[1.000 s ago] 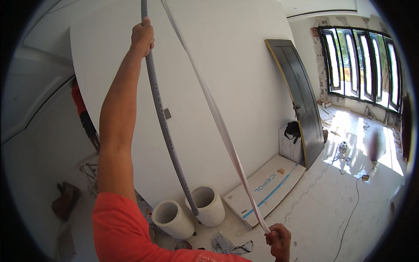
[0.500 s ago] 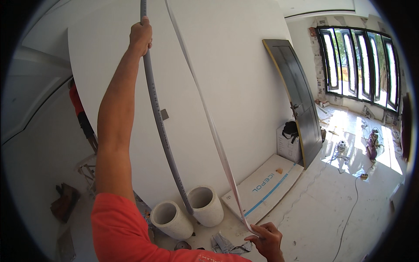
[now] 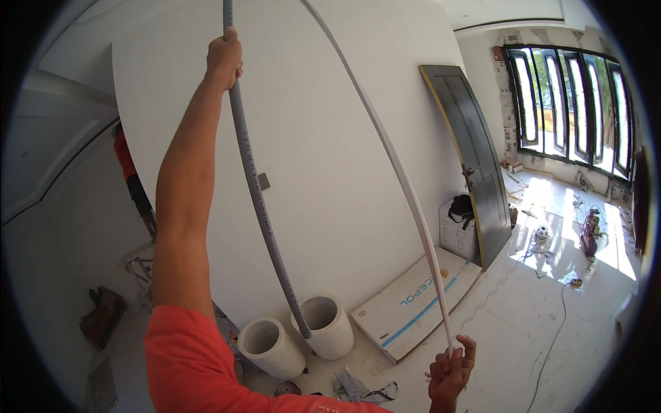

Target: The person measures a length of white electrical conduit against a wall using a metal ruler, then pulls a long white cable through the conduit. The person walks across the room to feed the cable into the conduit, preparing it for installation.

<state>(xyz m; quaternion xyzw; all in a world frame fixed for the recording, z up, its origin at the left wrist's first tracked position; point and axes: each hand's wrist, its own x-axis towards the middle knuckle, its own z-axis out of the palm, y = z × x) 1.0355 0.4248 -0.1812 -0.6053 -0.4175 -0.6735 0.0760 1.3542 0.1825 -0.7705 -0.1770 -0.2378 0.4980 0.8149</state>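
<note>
My left arm reaches up, and my left hand (image 3: pixel 225 60) is wrapped round a long grey plastic pipe (image 3: pixel 256 182) high in front of the white wall. The pipe's lower end hangs just in front of a rough pale pot, and its top runs out of view. At lower right, my right hand (image 3: pixel 451 372) is closed on the lower end of a long thin white strip (image 3: pixel 392 151), with one finger raised beside it. The strip rises leftward and leaves the picture at the top.
Two round pots (image 3: pixel 273 346) stand by the wall. A flat white carton (image 3: pixel 406 303) lies beside them, near a leaning dark door (image 3: pixel 471 158) and a white box (image 3: pixel 457 230). Cables (image 3: pixel 551 341) and tools lie on the floor at right. Another person (image 3: pixel 131 175) shows at far left.
My right hand has moved right and turned upward, bringing the white strip away from the pipe. My left hand and the grey pipe have stayed nearly in place.
</note>
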